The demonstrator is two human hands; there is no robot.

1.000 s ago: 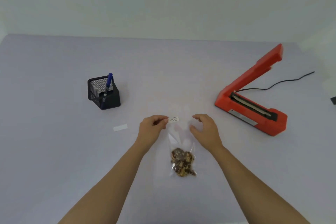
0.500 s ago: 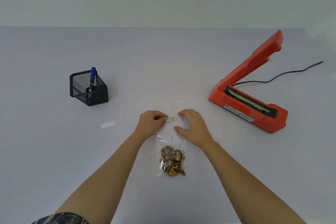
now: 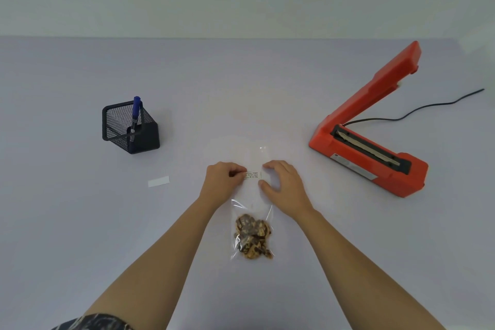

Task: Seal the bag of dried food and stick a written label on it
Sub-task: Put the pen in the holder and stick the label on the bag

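— Where was the bag [image 3: 251, 222] at that point?

— Flat on the table [image 3: 80, 236], near me and about centre, with the dried food [image 3: 253, 238] bunched at its near end and the clear upper part running away from me. I was holding the written label [image 3: 253, 175] over that clear part.

— How did you have hold of it?

— My left hand [image 3: 223, 182] was closed, pinching the label's left end between thumb and fingertip. My right hand [image 3: 281, 185] was half open, curled around the right end, fingers arched above and thumb below; I could not tell whether it was gripping the label or only steadying the bag.

— So how far along were you?

— Near the end, I judged. The label was written, the pen [image 3: 135, 112] stood in its mesh holder [image 3: 130, 126] far to the left, and a white strip [image 3: 159, 181] that looked like backing paper lay to the left. The heat sealer [image 3: 369, 139] sat to the right with its arm raised and nothing in it. The seal itself was too faint to make out. What remained was pressing the label down flat.
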